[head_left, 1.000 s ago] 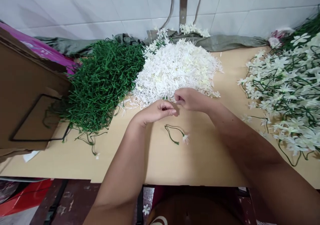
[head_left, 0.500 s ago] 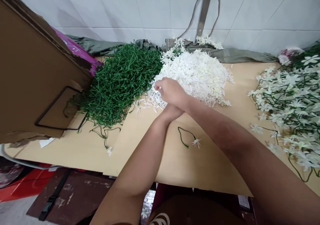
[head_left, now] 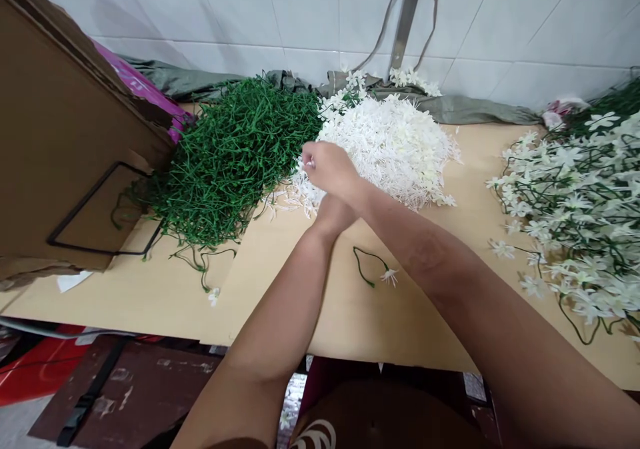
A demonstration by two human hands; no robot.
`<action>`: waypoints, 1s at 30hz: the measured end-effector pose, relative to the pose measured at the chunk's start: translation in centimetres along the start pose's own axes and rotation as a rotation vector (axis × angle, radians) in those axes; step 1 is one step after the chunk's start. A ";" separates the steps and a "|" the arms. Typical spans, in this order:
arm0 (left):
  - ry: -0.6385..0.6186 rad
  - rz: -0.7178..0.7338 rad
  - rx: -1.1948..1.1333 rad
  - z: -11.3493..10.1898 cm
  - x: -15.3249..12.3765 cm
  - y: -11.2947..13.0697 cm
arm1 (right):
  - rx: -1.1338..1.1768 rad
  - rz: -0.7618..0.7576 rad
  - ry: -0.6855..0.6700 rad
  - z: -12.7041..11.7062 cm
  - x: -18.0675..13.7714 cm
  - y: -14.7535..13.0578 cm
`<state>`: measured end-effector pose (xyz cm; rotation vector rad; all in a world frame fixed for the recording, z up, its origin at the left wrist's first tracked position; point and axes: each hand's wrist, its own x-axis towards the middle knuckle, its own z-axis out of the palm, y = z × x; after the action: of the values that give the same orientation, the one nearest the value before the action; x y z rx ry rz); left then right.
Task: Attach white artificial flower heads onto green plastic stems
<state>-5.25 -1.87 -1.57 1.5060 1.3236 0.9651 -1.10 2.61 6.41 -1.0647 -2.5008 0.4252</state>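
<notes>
Well inside table edge (head_left: 350, 352), right grip (head_left: 329, 168)

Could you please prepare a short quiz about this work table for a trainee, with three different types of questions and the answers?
1. Multiple choice: what lies just left of the pile of white flower pieces?
A) the metal strip
B) the pile of green stems
C) the pile of stemmed flowers

2. True or false: from the camera, the right hand partly hides the left hand.

3. Fill in the colour: between the left forearm and the right forearm lies one green stem with a ____ flower at one end.

Key: 1. B; 2. True; 3. white
</notes>
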 end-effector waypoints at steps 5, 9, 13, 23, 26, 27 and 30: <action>0.231 0.021 0.162 -0.8 -0.6 0.9 | 0.523 0.044 0.161 -2.6 -3.9 3.9; 0.099 0.008 -0.174 -0.5 -0.9 1.8 | 0.763 0.107 0.074 -3.4 -8.3 7.5; -0.050 -0.055 -0.385 0.7 -1.2 2.9 | 0.831 0.195 0.014 -3.1 -10.7 9.7; 0.160 -0.180 -0.278 1.9 -0.5 3.2 | 0.700 0.053 0.119 -3.0 -10.2 11.7; 0.197 -0.173 -0.243 2.0 -0.6 3.2 | 0.549 0.015 0.175 -3.6 -10.8 11.0; 0.203 -0.166 -0.231 2.0 -0.6 3.2 | 0.490 0.014 0.182 -3.7 -10.9 10.6; 0.217 -0.155 -0.194 2.1 -0.7 3.0 | 0.343 0.023 0.180 -3.4 -11.2 9.5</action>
<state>-2.48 -2.91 0.65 1.1604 1.4305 1.1450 13.49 1.08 2.87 -0.9485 -2.1605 0.7027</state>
